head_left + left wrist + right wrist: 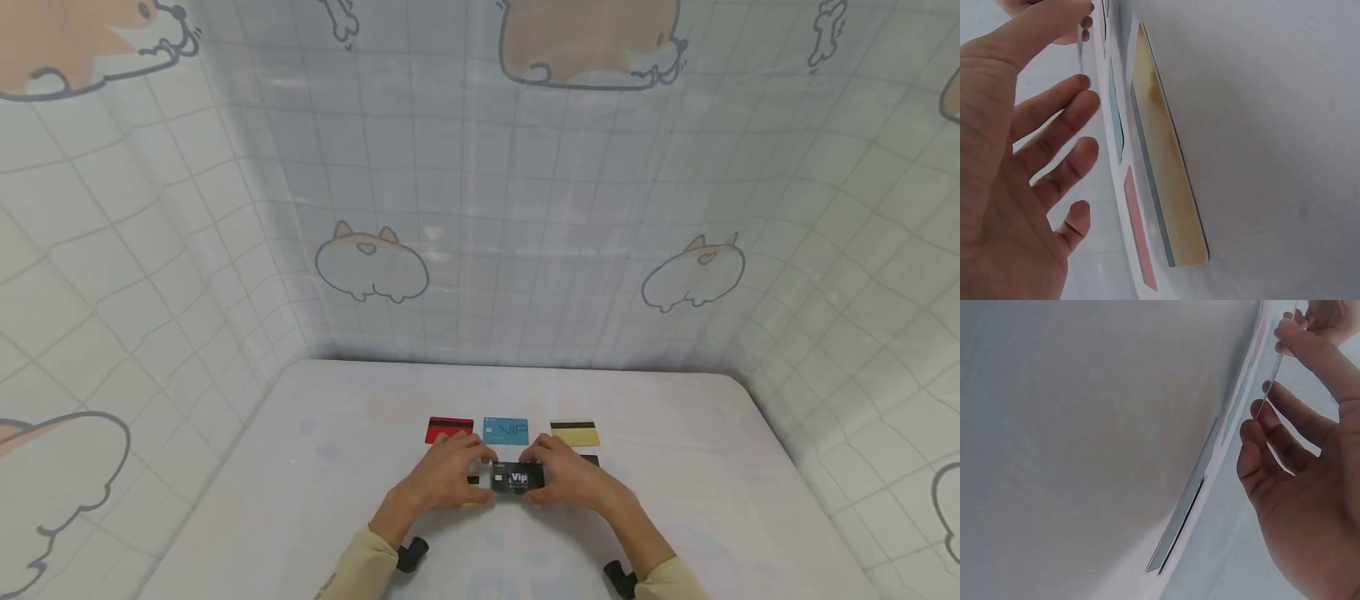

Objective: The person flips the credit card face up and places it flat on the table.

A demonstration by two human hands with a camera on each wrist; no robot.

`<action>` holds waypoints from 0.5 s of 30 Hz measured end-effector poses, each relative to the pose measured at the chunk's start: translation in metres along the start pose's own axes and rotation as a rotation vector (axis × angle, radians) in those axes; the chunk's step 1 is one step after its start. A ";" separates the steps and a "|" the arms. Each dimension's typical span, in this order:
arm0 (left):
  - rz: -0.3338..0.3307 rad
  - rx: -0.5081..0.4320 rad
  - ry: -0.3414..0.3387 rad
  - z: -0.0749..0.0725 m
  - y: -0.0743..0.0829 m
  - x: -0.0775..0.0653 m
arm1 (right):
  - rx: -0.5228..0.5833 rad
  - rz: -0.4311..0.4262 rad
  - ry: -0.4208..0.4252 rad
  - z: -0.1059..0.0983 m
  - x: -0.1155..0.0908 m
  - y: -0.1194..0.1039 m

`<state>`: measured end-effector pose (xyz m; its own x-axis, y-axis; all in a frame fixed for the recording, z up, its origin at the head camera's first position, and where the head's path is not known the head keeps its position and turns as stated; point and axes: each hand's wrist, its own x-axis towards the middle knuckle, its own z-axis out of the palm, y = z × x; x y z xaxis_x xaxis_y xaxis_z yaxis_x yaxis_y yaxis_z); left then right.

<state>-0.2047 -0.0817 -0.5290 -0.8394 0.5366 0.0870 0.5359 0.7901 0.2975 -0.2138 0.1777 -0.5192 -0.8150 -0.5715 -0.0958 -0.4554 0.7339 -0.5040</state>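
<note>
Obs.: black rectangular card lettered "Vip" point(517, 477) is raised off the white worktop point(360, 400). Left hand point(444, 473) pinches its left end, right hand point(572, 475) its right. Beyond: red black-striped card point(449, 422), light-blue rectangular card point(506, 431), pale-yellow black-striped card point(574, 435). Step, judged: two-handed positioning in air. Next move likely calls for level lowering, even pinch, clearance from neighbouring cards.

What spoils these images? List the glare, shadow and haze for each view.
Head: faint glare on the white, cartoon-printed curtain; soft shadows on the pale tabletop. Left wrist: hazy, the flat, rectangular red card looking washed-out pink. Right wrist: tabletop mostly grey, brighter toward the bottom; the left hand at upper right looks pale.
</note>
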 end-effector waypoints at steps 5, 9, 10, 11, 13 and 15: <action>-0.019 0.002 -0.034 0.001 0.001 0.001 | 0.004 0.013 -0.021 0.002 0.001 -0.002; -0.026 -0.001 -0.046 0.004 0.000 0.003 | -0.006 0.020 -0.032 0.003 0.003 -0.002; -0.027 -0.002 -0.049 0.004 0.000 0.003 | -0.011 0.021 -0.036 0.003 0.003 -0.001; -0.027 -0.006 -0.053 0.004 0.000 0.003 | -0.016 0.019 -0.039 0.004 0.004 -0.001; -0.026 -0.006 -0.058 0.005 0.000 0.003 | -0.024 0.012 -0.044 0.004 0.004 -0.002; -0.026 -0.010 -0.062 0.005 0.000 0.003 | -0.025 0.008 -0.049 0.004 0.005 -0.002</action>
<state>-0.2065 -0.0785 -0.5331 -0.8457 0.5333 0.0198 0.5126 0.8013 0.3087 -0.2153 0.1720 -0.5218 -0.8004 -0.5825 -0.1417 -0.4583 0.7469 -0.4818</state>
